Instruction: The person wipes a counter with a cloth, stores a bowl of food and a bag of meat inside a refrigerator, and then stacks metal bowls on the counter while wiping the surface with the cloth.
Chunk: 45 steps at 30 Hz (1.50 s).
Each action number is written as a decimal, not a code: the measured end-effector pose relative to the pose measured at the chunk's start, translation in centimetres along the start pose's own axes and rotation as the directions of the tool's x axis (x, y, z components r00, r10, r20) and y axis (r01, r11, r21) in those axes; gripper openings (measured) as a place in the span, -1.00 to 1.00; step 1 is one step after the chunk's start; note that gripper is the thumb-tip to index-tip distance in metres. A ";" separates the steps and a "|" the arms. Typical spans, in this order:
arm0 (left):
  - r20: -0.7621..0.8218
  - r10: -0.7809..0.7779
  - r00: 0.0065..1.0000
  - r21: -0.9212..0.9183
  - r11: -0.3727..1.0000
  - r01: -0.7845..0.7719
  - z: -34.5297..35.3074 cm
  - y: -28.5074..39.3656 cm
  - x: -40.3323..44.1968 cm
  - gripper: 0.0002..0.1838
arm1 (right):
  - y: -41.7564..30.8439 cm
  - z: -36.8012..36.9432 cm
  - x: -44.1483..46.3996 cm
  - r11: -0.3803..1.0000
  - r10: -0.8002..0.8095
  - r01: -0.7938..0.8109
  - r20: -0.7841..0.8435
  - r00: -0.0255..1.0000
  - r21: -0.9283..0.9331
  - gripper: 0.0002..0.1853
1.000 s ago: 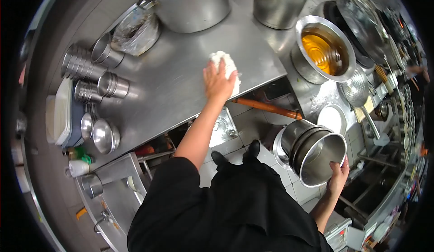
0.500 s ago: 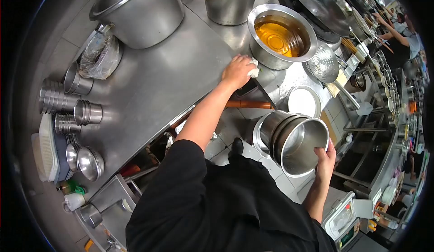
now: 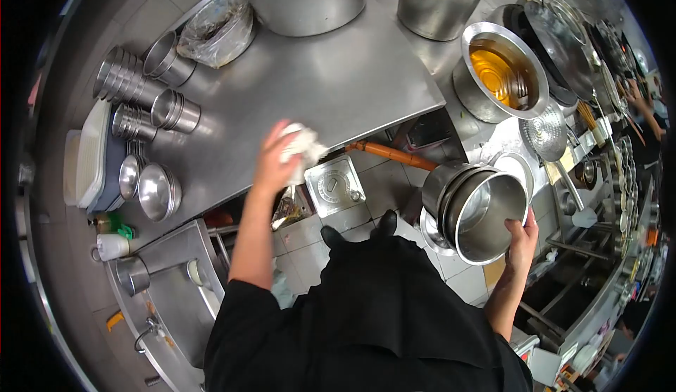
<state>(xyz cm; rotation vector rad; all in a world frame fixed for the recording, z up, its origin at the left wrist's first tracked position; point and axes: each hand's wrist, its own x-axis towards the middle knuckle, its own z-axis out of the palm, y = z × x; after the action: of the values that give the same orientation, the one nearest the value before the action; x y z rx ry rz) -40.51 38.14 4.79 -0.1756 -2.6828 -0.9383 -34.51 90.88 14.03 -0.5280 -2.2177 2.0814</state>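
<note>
A white cloth [image 3: 304, 147] is gripped in my left hand [image 3: 273, 158], which is slightly smeared by motion near the front edge of the steel counter [image 3: 303, 75]. My right hand [image 3: 520, 243] grips the rim of the outermost of several nested metal pots [image 3: 486, 216], its thumb inside the rim. The stack is tipped so its mouth faces me, held over the floor. Past it stands a wide-rimmed pot [image 3: 467, 86] with amber liquid inside.
Stacked steel cups [image 3: 176, 110] and metal bowls [image 3: 156, 191] line the counter's left side, by a plastic-lined container [image 3: 224, 33]. Large pots [image 3: 306, 1] stand at the back. A perforated ladle [image 3: 546, 130] lies at right; a sink [image 3: 169, 307] is at lower left.
My left hand has swept the cloth leftward along the counter's front edge, away from the pot of amber liquid. My right hand still holds the nested pots. The head view has shifted.
</note>
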 end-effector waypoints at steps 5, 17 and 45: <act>-0.050 -0.199 0.979 0.288 0.936 0.205 -2.8 -7.0 -5.5 -0.46 | 0.2 0.4 0.9 0.999 0.028 -0.027 0.035 0.999 -0.024 -0.51; -0.030 0.140 0.990 0.287 0.950 -0.126 22.8 14.2 14.3 -0.42 | 0.8 -0.9 1.1 0.998 -0.014 0.015 0.011 1.000 -0.062 -0.52; -0.492 -0.590 0.640 0.383 0.514 0.768 -4.2 -12.9 -3.7 -0.08 | -2.6 13.3 2.7 0.999 -0.030 0.041 0.300 0.954 -0.031 -0.55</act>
<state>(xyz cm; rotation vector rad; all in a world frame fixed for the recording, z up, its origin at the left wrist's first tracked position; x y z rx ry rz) -38.70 25.37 -0.85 1.1725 -2.5667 -0.2083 -41.19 78.82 14.87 -0.1796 -2.4039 2.2344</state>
